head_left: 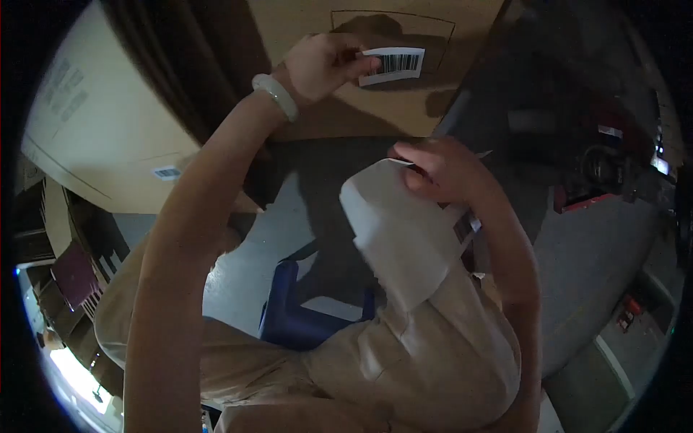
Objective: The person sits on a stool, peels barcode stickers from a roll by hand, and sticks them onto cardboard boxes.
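My left hand (pixel 323 65), with a pale bangle (pixel 276 97) at its wrist, pinches the left end of a white barcode label (pixel 393 65). The label is in front of a large cardboard box (pixel 317 119), near a rectangle outlined on the cardboard; whether it touches the box I cannot tell. Lower and to the right, my right hand (pixel 437 169) is closed on the upper edge of a whitish sheet of paper (pixel 401 224). That sheet hangs down over my right knee. Part of another printed label (pixel 468 226) shows beside my right wrist.
Another big carton (pixel 94 108) with a small label (pixel 167 173) stands at the left. Below my hands is a blue plastic stool (pixel 307 314) on the grey floor. Dark machinery with red parts (pixel 586 200) is at the right. Shelving (pixel 54 238) lines the far left.
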The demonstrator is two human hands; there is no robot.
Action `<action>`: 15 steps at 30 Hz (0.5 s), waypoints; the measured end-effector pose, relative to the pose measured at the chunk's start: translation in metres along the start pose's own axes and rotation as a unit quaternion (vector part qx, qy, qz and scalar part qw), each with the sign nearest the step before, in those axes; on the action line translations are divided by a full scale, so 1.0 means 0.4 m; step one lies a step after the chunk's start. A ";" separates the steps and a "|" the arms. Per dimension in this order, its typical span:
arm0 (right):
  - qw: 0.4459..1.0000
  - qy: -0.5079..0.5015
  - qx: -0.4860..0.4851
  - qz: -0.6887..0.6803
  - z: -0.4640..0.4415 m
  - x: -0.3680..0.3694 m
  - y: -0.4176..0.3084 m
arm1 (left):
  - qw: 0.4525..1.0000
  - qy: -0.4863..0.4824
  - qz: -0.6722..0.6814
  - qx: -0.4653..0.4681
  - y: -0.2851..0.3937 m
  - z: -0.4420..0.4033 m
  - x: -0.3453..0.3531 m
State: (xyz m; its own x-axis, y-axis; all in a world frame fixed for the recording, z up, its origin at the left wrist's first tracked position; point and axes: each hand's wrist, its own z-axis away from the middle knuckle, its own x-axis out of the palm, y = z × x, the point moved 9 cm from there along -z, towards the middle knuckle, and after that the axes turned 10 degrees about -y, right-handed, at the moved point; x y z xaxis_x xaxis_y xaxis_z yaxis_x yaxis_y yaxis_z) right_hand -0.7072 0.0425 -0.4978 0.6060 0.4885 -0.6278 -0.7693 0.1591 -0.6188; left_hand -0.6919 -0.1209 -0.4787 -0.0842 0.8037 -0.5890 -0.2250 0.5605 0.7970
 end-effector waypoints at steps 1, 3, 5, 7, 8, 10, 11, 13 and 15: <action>1.000 -0.001 0.004 -0.010 -0.004 0.010 0.030 | 1.000 -0.007 0.017 0.020 0.004 -0.024 0.012; 0.994 0.067 -0.036 -0.079 -0.011 -0.014 0.096 | 0.999 -0.017 -0.037 0.013 -0.003 -0.083 0.040; 0.990 0.120 -0.034 -0.066 -0.019 -0.040 0.145 | 0.996 -0.023 -0.088 0.007 -0.008 -0.128 0.063; 0.984 0.172 -0.026 -0.047 -0.021 -0.071 0.150 | 0.995 0.033 -0.092 0.031 -0.001 -0.139 0.044; 0.984 0.174 -0.029 -0.013 -0.024 -0.078 0.144 | 0.995 0.032 -0.091 0.034 0.002 -0.144 0.051; 0.984 0.176 -0.030 0.022 -0.030 -0.095 0.125 | 0.994 0.072 -0.079 -0.003 -0.006 -0.139 0.026; 0.986 0.165 -0.026 0.020 -0.038 -0.096 0.122 | 0.994 0.072 -0.078 0.000 -0.004 -0.138 0.022; 0.988 0.152 -0.021 0.021 -0.047 -0.100 0.099 | 0.991 0.083 -0.099 0.012 0.003 -0.124 0.007; 0.989 0.137 -0.002 0.064 -0.048 -0.111 0.075 | 0.990 0.085 -0.108 -0.008 -0.004 -0.113 0.002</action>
State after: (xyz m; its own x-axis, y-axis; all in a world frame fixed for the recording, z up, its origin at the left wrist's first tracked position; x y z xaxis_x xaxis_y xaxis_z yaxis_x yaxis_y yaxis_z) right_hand -0.7534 0.0089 -0.4975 0.5359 0.2542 -0.8051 -0.8429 0.1065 -0.5274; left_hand -0.7355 -0.1303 -0.4865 -0.1937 0.6191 -0.7611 -0.2717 0.7116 0.6480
